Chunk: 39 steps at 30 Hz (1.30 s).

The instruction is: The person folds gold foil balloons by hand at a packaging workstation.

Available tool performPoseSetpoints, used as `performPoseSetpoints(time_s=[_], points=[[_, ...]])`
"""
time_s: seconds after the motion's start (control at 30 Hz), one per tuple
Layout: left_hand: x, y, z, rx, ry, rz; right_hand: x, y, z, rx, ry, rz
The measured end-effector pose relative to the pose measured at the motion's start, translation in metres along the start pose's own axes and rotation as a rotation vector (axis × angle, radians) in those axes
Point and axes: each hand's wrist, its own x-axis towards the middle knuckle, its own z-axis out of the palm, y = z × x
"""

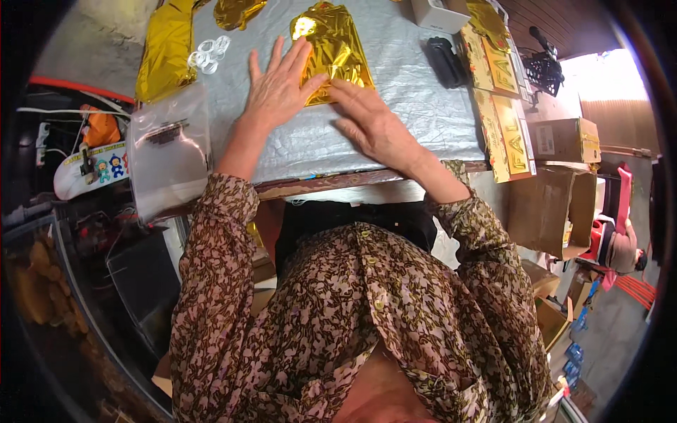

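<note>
A flat, shiny gold foil piece [333,49], perhaps a folded foil balloon, lies on the silver-covered table [423,116] in front of me. My left hand [278,84] rests along its left side, fingers stretched out and spread. On its near edge lie the fingertips of my right hand [370,123]; those fingers are extended and the thumb stands apart. Neither hand grips anything that I can see. Left of my left hand is a small cluster of white ring-shaped coils [209,54].
More gold foil [163,56] covers the table's left side, above a clear plastic bag [169,158] hanging over the edge. To the right are a black handheld object [446,63], a white box [440,13] and gold printed packages [504,134]. Cardboard boxes [546,204] stand beyond; another person [624,250] is far right.
</note>
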Motion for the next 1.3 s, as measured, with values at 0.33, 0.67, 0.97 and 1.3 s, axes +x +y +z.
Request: performPoseSetpoints(time_s=[0.33,0.67,0.97,1.3], points=[[0.002,-0.004,-0.001,-0.03,0.028,0.012,0.026,0.056,-0.035,0.161,0.039,0.229],[0.037,-0.024,-0.038,-0.143,-0.205,0.224,0.154,0.152,-0.03,-0.522,-0.131,-0.248],[0.078,-0.04,-0.082,-0.011,-0.459,0.357,0.146,0.126,-0.046,-0.503,-0.327,-0.016],[0.067,-0.042,-0.045,0.032,0.117,0.214,0.046,-0.007,-0.067,0.253,-0.477,0.743]])
